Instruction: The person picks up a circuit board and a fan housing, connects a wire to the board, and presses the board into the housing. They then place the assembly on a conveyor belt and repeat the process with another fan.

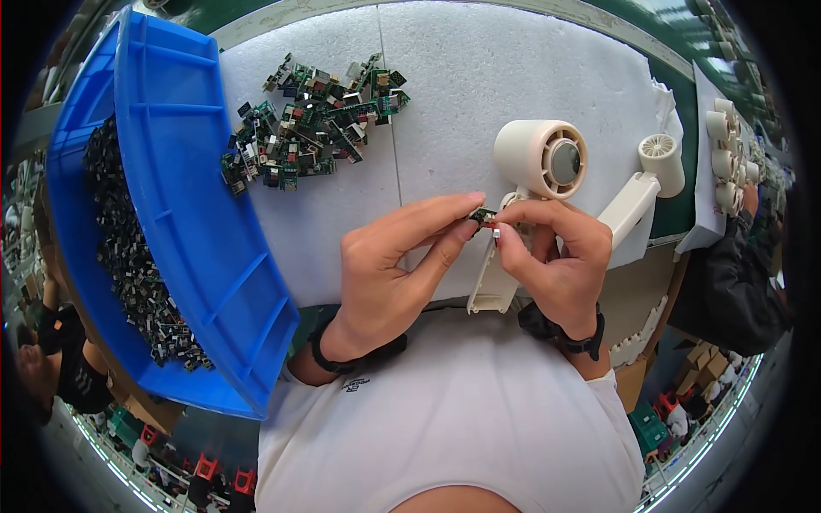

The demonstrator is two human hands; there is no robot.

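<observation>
Between thumb and fingertips, my left hand (398, 256) pinches a small green circuit board (483, 215). My right hand (556, 256) meets it there, its thumb and index finger closed on a small white plug (497, 232) with a bit of red wire. Whether the plug touches the board is too small to tell. Under and behind the right hand lies a cream handheld fan (526, 154). Its round head points away from me, and its handle shell (492, 291) runs toward me, partly covered by the fingers.
A loose pile of circuit boards (316, 120) lies on the white foam sheet (462, 68). At the left a blue bin (184, 171) stands tilted, with many small dark parts (141, 265) beyond its wall. Another cream fan (629, 201) rests at the right, near a box of fan heads (723, 162) and a person's dark sleeve (735, 291).
</observation>
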